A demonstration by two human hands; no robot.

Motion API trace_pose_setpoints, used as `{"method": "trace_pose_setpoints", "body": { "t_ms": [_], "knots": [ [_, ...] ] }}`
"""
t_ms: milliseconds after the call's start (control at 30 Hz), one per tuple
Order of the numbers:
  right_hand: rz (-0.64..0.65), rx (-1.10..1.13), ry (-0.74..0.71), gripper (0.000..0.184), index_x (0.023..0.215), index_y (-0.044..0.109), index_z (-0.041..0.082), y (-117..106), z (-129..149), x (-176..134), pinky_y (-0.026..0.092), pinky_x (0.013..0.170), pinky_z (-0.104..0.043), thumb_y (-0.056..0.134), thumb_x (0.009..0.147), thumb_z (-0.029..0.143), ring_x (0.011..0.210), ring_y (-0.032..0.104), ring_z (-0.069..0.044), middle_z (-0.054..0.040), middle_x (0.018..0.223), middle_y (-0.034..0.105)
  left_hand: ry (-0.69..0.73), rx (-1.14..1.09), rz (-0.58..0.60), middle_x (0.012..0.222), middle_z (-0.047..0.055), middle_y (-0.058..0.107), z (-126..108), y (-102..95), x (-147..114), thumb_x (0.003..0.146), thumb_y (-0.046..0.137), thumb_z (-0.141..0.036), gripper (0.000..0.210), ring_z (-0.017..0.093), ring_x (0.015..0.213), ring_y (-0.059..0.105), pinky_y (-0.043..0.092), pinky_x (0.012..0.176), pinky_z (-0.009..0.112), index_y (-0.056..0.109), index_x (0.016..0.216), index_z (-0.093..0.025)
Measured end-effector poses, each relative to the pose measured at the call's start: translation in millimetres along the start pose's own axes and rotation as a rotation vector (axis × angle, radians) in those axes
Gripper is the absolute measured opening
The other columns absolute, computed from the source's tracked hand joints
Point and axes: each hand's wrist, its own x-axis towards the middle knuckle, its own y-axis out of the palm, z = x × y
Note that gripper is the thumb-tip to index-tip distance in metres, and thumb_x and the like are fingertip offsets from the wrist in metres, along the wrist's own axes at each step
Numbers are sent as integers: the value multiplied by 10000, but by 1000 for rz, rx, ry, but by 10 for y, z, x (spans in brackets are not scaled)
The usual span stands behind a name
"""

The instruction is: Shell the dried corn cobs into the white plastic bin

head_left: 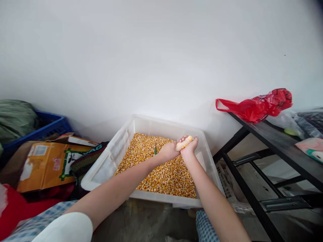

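Note:
A partly stripped corn cob (pixel 183 144), pale where bare and yellow at its far end, is held over the heap of loose corn kernels (pixel 148 151). My left hand (pixel 169 151) is closed on its near end. My right hand (pixel 191 148) wraps the cob from the right, its fingers curled behind it. Both hands are above a white translucent plastic bin (pixel 101 171) that holds the kernels. Just left of my left hand, a thin tool with a green handle (pixel 155 150) stands upright among the kernels; its kind is unclear.
A black folding table (pixel 282 144) stands on the right with a red plastic bag (pixel 262 105) on it. To the left are an orange cardboard box (pixel 50 164), a dark mesh bag (pixel 85 164) and a blue crate (pixel 54 126). A white wall (pixel 161 60) rises behind the bin.

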Motion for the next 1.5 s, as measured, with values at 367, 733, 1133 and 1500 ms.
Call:
{"method": "trace_pose_setpoints", "body": {
  "t_ms": [367,733,1133,1500],
  "knots": [
    [-86,-92,123,541,699,549,188,38,74,55,429,469,-253,259,771,640,520,563,-128,-7,619,612,-78,-648,199,716,21,581,229,-115,108,652,618,-325,398,140,531,556,414,461,233,501,976,-127],
    [196,-136,126,503,477,444,184,70,136,38,416,447,-265,354,766,586,406,505,-136,2,407,499,-110,-1094,602,586,-22,545,184,-200,41,607,695,-308,401,98,456,517,428,455,214,498,926,-167],
    [-172,10,-85,436,524,337,207,31,-44,21,393,398,-279,224,820,507,315,399,-116,51,364,371,-56,148,-4,878,94,655,-17,12,31,733,508,-366,310,234,821,622,446,717,297,561,969,-172],
    [47,-286,-160,391,851,599,224,111,58,50,389,551,-154,393,784,550,871,568,-95,19,1002,620,-49,-839,342,524,-33,461,293,-277,115,688,570,-346,208,94,396,444,393,430,229,476,727,-165]
  ]
}}
